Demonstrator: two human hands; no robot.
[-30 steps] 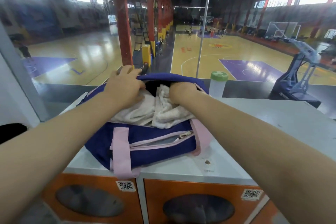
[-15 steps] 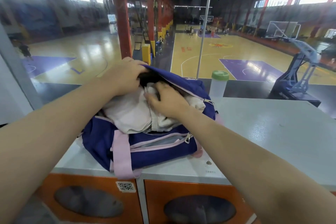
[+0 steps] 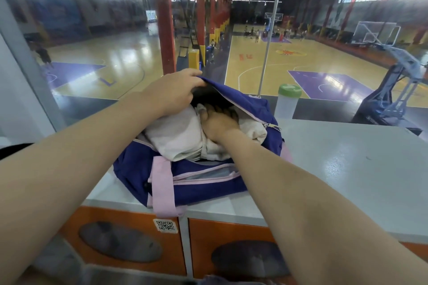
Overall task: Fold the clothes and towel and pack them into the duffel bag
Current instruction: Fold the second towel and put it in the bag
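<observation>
Packing step, near its end — white towel (image 3: pixel 176 139) bulging from the purple duffel bag (image 3: pixel 185 180) on the locker top (image 3: pixel 347 169). Left hand (image 3: pixel 172 92) gripping the raised flap; right hand (image 3: pixel 218 122) pushing inside, fingers hidden. Next, probably: tucking deeper — then zipping.

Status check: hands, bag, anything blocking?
Left hand grips duffel bag flap, lifted. Right hand inside opening, pressing white cloth down; fingers partly hidden. Cloth bulges above the rim. Bottle stands clear behind.

No legible text; only a QR code sticker (image 3: pixel 165 225) on the orange locker front (image 3: pixel 129 227).
</observation>
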